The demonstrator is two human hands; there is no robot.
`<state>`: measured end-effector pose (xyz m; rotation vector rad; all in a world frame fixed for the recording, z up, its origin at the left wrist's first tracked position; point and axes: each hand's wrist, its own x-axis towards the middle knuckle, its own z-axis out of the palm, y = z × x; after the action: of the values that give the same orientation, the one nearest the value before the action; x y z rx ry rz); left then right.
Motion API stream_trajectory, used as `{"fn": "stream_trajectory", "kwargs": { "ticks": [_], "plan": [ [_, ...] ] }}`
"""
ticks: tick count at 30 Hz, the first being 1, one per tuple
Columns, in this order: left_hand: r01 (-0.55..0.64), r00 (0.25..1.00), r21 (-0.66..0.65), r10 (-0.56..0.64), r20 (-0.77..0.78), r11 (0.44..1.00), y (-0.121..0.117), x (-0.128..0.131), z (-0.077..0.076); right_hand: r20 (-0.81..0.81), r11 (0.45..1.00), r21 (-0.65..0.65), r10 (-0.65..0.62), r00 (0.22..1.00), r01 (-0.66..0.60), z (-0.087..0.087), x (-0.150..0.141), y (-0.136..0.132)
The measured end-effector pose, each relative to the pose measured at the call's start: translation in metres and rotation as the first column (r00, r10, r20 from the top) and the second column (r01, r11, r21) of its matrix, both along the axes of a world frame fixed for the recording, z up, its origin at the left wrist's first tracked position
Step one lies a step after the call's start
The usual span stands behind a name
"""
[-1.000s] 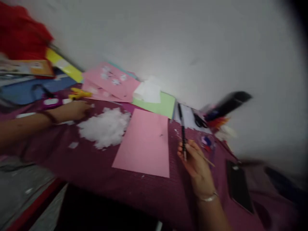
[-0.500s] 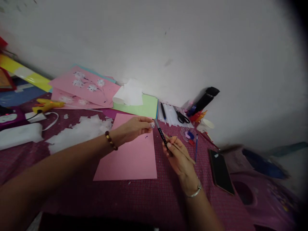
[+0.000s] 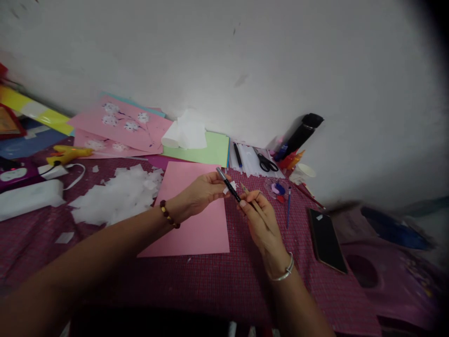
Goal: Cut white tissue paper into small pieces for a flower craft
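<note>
My right hand [image 3: 261, 220] grips a black pen [image 3: 228, 183] with a silver tip, along with a thin wooden stick. My left hand [image 3: 203, 191], a bead bracelet on its wrist, is pinched on a small white scrap [image 3: 232, 186] right beside the pen's shaft. Both hands hover over the right edge of a pink paper sheet [image 3: 189, 220] lying on the maroon checked cloth [image 3: 217, 281]. A heap of white torn bits [image 3: 117, 194] lies to the left of the sheet.
Pink sheets with white flowers [image 3: 122, 124], green paper [image 3: 206, 150], folded white paper [image 3: 185, 133], scissors [image 3: 264, 161], a black bottle [image 3: 298, 133] and paint items line the wall. A yellow glue gun [image 3: 68, 152] lies left; a black phone [image 3: 326, 238] lies right.
My left hand came from the far left across to the pen and now pinches a white scrap against it. The pen's tip has tilted up and left. The view turned left and steadied.
</note>
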<state>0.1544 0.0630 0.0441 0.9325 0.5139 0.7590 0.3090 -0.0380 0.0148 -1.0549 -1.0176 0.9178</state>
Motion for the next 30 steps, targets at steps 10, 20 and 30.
{"fn": "stream_trajectory", "kwargs": {
  "ticks": [10,20,30],
  "plan": [
    [-0.066,0.983,0.115,0.085,-0.164,0.991,-0.011,-0.006,0.002,0.279,0.981,0.117,-0.183,0.943,0.156,0.014,-0.005,0.000],
    [-0.068,0.994,-0.119,0.058,-0.089,0.991,-0.006,-0.011,-0.009,0.297,0.973,0.118,-0.225,0.928,0.198,0.011,-0.011,0.002],
    [-0.214,0.971,0.057,0.219,-0.097,0.975,-0.007,-0.024,0.011,0.010,0.991,-0.037,-0.126,0.992,0.127,0.004,-0.002,0.004]
  ]
}}
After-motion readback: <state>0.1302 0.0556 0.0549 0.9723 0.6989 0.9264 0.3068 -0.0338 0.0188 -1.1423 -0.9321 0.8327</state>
